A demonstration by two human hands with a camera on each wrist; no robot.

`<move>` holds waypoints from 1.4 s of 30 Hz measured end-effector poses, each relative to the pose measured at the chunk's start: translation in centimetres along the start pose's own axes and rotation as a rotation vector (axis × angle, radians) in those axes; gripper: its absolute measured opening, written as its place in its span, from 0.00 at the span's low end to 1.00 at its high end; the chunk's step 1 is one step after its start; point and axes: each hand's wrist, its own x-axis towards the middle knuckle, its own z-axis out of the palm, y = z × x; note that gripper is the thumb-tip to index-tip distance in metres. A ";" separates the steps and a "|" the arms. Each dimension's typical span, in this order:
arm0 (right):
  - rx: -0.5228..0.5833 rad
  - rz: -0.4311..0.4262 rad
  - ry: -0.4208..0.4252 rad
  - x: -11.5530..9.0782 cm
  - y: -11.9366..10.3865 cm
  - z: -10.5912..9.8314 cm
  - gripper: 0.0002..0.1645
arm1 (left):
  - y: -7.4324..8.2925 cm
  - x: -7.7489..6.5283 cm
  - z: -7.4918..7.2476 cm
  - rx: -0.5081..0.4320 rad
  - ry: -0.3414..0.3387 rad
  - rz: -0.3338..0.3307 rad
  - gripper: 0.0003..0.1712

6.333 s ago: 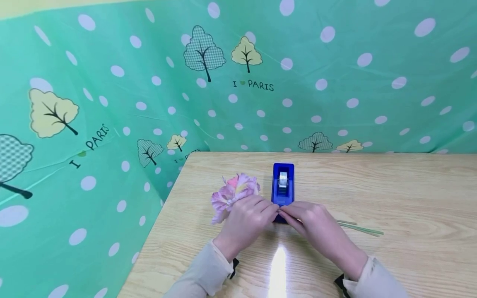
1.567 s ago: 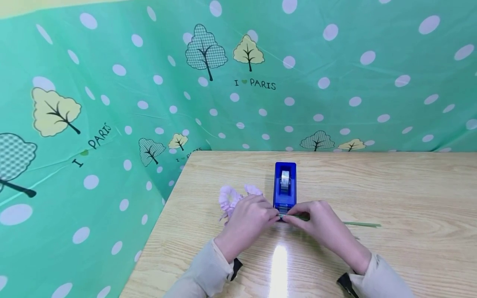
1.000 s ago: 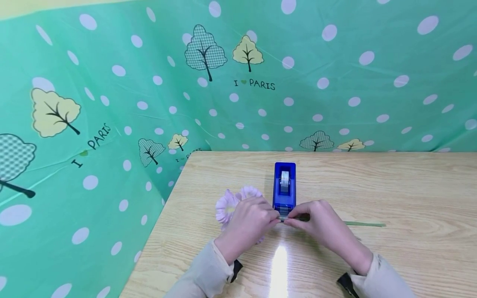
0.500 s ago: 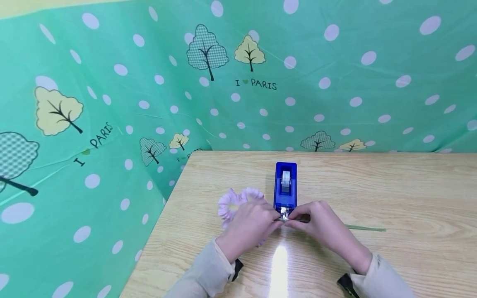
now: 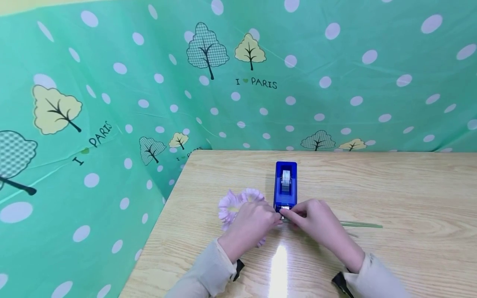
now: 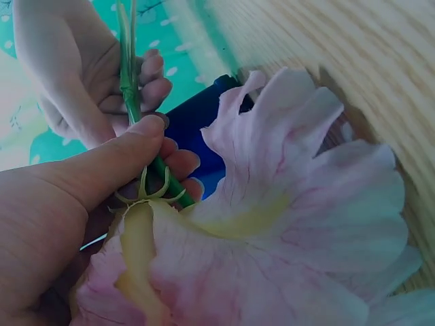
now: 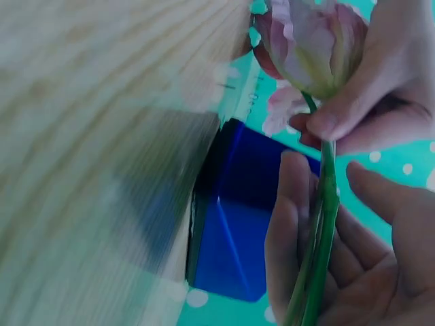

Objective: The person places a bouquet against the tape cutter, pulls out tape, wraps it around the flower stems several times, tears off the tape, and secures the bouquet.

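Note:
My left hand pinches green stems between thumb and fingers, just under the pale purple-pink artificial flowers. In the right wrist view a second bloom shows behind the upper flower. My right hand is just to the right along the stems. Its fingers lie behind the stems and its thumb stands apart, as the right wrist view shows. A blue tape dispenser with a tape roll stands just beyond both hands. Whether tape sticks to the stems is hidden by the fingers.
Light wood table lies under everything, bordered at the back and left by a green polka-dot curtain. Stem ends stick out right of my right hand. A light glare shines on the front of the table.
My right thumb has shifted up towards the dispenser's front from its earlier pinch near the stems. Earlier the flowers turned within the left hand, and the pink bloom went out of the head view.

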 end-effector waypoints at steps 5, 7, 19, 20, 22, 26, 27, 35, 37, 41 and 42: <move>-0.048 0.043 0.057 0.2 -0.5 0.5 0.22 | 0.1 0.0 0.1 0.048 0.012 0.018 0.08; -0.056 0.061 0.061 0.2 -0.6 0.6 0.21 | 0.1 0.0 0.1 0.056 0.014 0.021 0.07; -0.081 0.087 0.091 0.2 -0.7 0.7 0.19 | 0.2 0.1 0.1 0.095 0.007 0.033 0.08; -0.079 0.086 0.090 0.2 -0.7 0.7 0.19 | 0.2 0.1 0.1 0.096 0.007 0.033 0.08; -0.080 0.084 0.087 0.2 -0.8 0.7 0.20 | 0.2 0.0 0.2 0.095 0.008 0.030 0.08; -0.089 0.084 0.082 0.1 -1.1 0.6 0.20 | 0.2 -0.1 0.3 0.092 0.023 0.026 0.08; -0.093 0.086 0.082 0.1 -1.1 0.6 0.19 | 0.3 0.0 0.4 0.093 0.027 0.026 0.08; -0.130 0.099 0.089 0.3 -1.4 0.9 0.12 | 0.2 -0.1 0.5 0.090 0.034 0.013 0.08; -0.134 0.103 0.093 0.3 -1.4 1.0 0.12 | 0.2 -0.1 0.5 0.090 0.032 0.012 0.08; -0.152 0.092 0.106 0.4 -1.4 1.1 0.12 | 0.2 -0.1 0.5 0.094 0.039 0.010 0.08; -0.156 0.088 0.109 0.4 -1.4 1.1 0.13 | 0.2 -0.1 0.5 0.097 0.042 0.010 0.08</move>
